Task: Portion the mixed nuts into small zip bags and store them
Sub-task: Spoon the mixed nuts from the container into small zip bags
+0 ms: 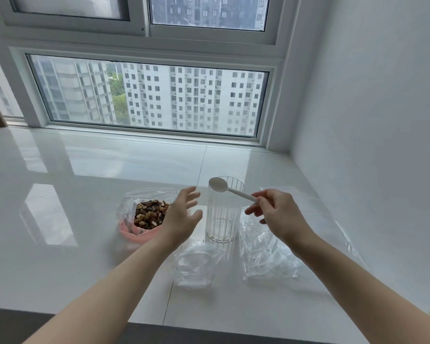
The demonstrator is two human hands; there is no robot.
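Observation:
Mixed nuts (150, 213) fill a clear plastic bag (132, 204) that sits in a pink bowl (134, 235) on the white counter. My left hand (181, 217) hovers open just right of the nuts, fingers spread, holding nothing. A tall ribbed clear glass (222, 219) stands upright beside it, nearly empty. My right hand (276, 214) pinches the handle of a white plastic spoon (221, 186), whose empty bowl hangs over the glass rim. A crumpled clear bag (196, 265) lies in front of the glass. More clear bags (266, 254) lie to its right.
The glossy white counter (85, 244) runs back to a large window (149, 95). A white wall (370, 120) closes the right side. A flat clear bag (293, 197) lies near that wall. The counter's front edge is close below my forearms.

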